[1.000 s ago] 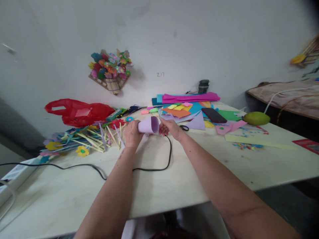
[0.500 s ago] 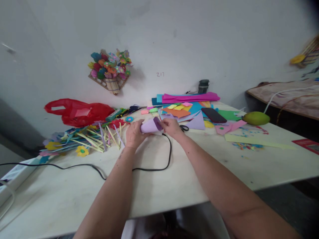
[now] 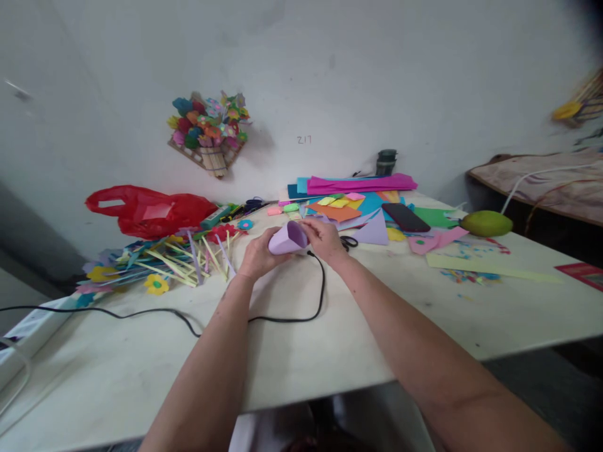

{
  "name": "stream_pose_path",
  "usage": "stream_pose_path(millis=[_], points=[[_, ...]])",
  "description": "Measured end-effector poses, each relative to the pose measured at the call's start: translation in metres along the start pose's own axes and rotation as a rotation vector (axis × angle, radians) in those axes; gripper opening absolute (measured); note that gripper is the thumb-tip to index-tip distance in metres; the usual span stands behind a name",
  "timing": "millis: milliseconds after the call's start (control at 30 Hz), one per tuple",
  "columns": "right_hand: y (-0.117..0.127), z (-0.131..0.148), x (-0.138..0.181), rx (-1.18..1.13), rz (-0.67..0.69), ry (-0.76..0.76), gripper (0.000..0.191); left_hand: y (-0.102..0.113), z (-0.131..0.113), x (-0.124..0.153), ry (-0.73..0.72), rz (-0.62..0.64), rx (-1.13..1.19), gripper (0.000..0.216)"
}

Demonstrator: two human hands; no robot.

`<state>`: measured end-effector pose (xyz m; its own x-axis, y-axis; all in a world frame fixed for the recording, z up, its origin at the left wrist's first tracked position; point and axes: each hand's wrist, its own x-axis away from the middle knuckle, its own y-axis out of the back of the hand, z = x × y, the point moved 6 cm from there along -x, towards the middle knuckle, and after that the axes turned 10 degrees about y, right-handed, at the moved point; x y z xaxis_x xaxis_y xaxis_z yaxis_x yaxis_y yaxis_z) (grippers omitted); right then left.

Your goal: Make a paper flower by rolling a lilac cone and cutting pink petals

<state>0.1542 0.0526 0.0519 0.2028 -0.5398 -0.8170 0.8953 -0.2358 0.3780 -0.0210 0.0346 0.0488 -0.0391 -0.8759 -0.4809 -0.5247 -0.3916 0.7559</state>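
Observation:
A lilac paper cone (image 3: 284,240), rolled with its wide mouth turned to the right and toward me, is held just above the table. My left hand (image 3: 260,254) wraps round its left, narrower part, hiding the tip. At the cone's mouth, my right hand (image 3: 324,240) pinches the right edge between thumb and fingers. Black-handled scissors (image 3: 348,242) lie just right of that hand. Below the hands a black cable (image 3: 321,295) curves over the tabletop, its end close under the cone. A cut lilac paper piece (image 3: 373,230) rests behind the scissors.
Left are paper flowers and strips (image 3: 179,267) and a red plastic bag (image 3: 155,212). Coloured sheets (image 3: 362,184), a phone (image 3: 405,218) and a green fruit-like object (image 3: 486,223) lie at back and right. Paper scraps (image 3: 471,276) litter the right side; a power strip (image 3: 38,336) sits left.
The cone's mouth has turned more toward me and shows wider. My right hand has shifted slightly up its rim; my left hand keeps its hold.

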Motion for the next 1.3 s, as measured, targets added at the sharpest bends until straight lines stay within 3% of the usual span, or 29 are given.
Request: stream_pose_path(millis=[200, 400, 600, 900, 1300], points=[[0.001, -0.002, 0.001, -0.144, -0.073, 0.01, 0.021, 0.003, 0.001, 0.002, -0.006, -0.076, -0.055, 0.063], [-0.001, 0.014, 0.0, 0.057, 0.069, 0.06, 0.026, -0.001, 0.005, 0.002, -0.035, -0.074, -0.09, 0.06], [-0.003, 0.017, 0.0, 0.147, 0.114, 0.079, 0.037, -0.003, 0.007, 0.001, -0.089, -0.155, -0.123, 0.059], [-0.004, 0.008, 0.0, 0.184, 0.097, -0.062, 0.024, 0.001, 0.0, 0.001, -0.196, -0.218, -0.202, 0.052], [-0.003, 0.003, -0.002, 0.167, 0.12, -0.098, 0.014, 0.003, -0.002, 0.001, -0.236, -0.247, -0.249, 0.044]])
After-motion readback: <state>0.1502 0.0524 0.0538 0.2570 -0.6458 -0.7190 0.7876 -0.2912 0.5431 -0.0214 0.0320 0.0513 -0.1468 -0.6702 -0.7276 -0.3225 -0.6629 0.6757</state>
